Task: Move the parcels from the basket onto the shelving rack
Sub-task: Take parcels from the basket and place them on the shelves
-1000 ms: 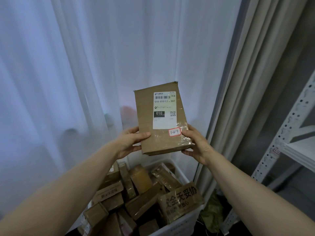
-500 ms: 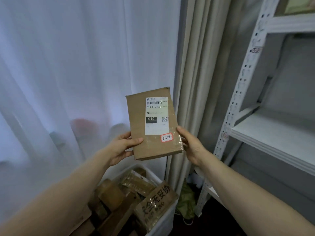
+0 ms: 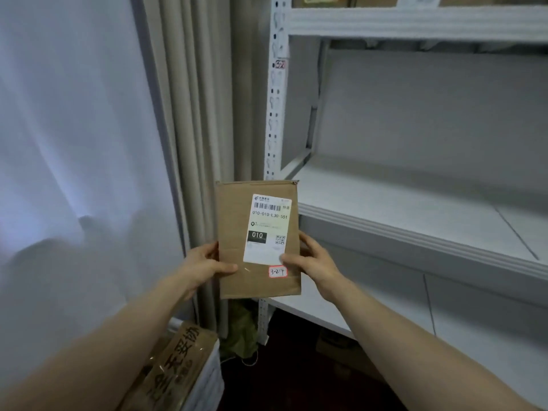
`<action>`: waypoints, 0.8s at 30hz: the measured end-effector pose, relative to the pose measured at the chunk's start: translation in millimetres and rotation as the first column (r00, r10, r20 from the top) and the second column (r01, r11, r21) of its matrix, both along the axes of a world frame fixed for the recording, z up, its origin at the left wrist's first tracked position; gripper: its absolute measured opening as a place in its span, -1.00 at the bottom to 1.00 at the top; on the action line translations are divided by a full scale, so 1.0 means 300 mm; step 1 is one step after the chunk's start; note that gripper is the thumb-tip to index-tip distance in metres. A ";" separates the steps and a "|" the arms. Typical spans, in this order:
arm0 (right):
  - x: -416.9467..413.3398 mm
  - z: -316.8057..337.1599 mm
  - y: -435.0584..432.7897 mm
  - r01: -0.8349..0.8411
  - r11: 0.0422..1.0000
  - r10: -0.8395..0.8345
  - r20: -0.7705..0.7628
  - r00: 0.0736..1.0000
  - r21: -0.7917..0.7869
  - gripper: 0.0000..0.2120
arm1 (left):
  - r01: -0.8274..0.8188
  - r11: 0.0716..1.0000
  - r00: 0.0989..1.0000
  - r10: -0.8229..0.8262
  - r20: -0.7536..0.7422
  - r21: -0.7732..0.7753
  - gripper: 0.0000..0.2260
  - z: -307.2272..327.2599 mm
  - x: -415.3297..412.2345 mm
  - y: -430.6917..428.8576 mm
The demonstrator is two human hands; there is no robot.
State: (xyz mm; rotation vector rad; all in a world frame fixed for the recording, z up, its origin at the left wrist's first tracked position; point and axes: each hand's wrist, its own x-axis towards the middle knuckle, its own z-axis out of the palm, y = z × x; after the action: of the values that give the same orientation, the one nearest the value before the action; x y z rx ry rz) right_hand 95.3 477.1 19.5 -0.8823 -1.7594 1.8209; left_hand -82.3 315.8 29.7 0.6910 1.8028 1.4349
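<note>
The parcel (image 3: 258,238) is held upright in the air between both hands. Its printed face is turned toward the person, probably so the shipping label and the small handwritten sticker (image 3: 278,272) can be checked before a shelf is chosen (it reads 3-2-4, likely a slot code). The parcel hangs just in front of the left upright of the shelving rack (image 3: 415,232), about level with the front lip of a bare shelf and not yet on it. It is well clear of the basket (image 3: 207,378) at lower left, where another taped parcel (image 3: 178,363) lies.

The left hand (image 3: 204,262) takes the parcel's left edge, thumb across the front and fingers behind. The right hand (image 3: 314,259) takes the right edge the same way, thumb pressed near the label's lower corner. Each grip is clamped on the parcel, one per side, which should stop the flat box twisting. Both forearms reach forward and slightly inward.
</note>
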 end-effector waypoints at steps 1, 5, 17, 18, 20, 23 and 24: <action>0.038 -0.001 0.031 0.027 1.000 -0.027 -0.008 1.000 0.011 -0.22 | 0.006 1.000 1.000 -0.006 0.000 0.014 -0.46 0.008 0.031 0.052; 0.186 0.014 0.181 0.128 0.989 -0.123 -0.071 0.990 0.072 -0.28 | -0.004 0.996 1.000 0.006 -0.018 0.090 -0.63 0.043 0.166 0.281; 0.612 0.115 0.625 0.309 0.918 -0.261 -0.205 0.943 0.250 -0.36 | 0.157 0.960 0.963 -0.097 -0.250 0.233 -0.62 0.184 0.589 0.875; 0.640 0.120 0.660 0.336 0.909 -0.292 -0.199 0.936 0.247 -0.37 | 0.183 0.954 0.957 -0.118 -0.266 0.235 -0.62 0.188 0.609 0.920; 0.687 0.126 0.725 0.408 0.886 -0.377 -0.169 0.911 0.223 -0.45 | 0.233 0.945 0.940 -0.158 -0.304 0.230 -0.59 0.194 0.643 1.006; 0.740 0.137 0.796 0.478 0.841 -0.460 -0.130 0.878 0.252 -0.52 | 0.294 0.931 0.919 -0.213 -0.332 0.216 -0.57 0.186 0.687 1.121; 0.753 0.140 0.816 0.492 0.830 -0.477 -0.122 0.870 0.264 -0.50 | 0.309 0.927 0.913 -0.227 -0.340 0.211 -0.57 0.178 0.699 1.157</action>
State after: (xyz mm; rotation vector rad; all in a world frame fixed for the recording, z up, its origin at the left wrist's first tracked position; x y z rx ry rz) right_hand 321.3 721.9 61.4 -1.0354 -1.5330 1.2131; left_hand 127.4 662.8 83.1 1.3158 1.6722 1.4450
